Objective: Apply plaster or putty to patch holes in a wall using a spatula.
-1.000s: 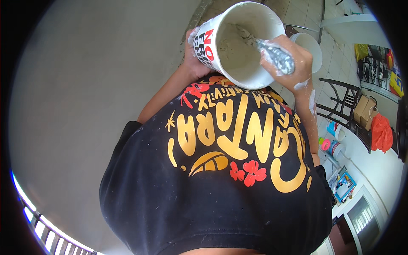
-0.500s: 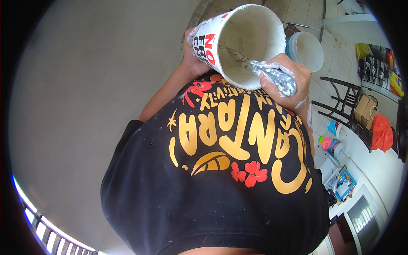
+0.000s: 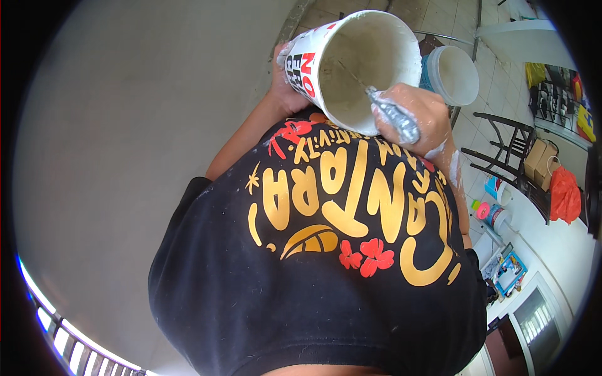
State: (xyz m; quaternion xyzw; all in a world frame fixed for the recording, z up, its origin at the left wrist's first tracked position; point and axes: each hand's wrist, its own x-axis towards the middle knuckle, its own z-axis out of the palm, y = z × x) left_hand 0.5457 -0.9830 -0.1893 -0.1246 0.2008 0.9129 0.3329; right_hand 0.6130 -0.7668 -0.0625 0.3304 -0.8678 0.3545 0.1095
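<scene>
A white bucket (image 3: 303,52) with printing on its side is tipped so that its mouth faces me. My left hand (image 3: 287,88) is closed around its lower left side, and part of the fingers is hidden behind it. Greyish residue coats the bucket's inside. My right hand (image 3: 425,111), smeared with white paste, grips the grey, paste-covered handle of a trowel (image 3: 397,116) at the bucket's right rim. The trowel's thin blade reaches into the bucket and shows nearly edge-on.
A second white bucket (image 3: 458,75) stands just right of mine on the tiled floor. Farther right are a dark chair (image 3: 501,141), a cardboard box (image 3: 539,160) and a red plastic bag (image 3: 565,194). A broad grey wall (image 3: 125,156) fills the left side.
My right hand has turned the trowel, so its blade shows narrower than before, and the handle has shifted slightly left. The bucket in my left hand has barely moved.
</scene>
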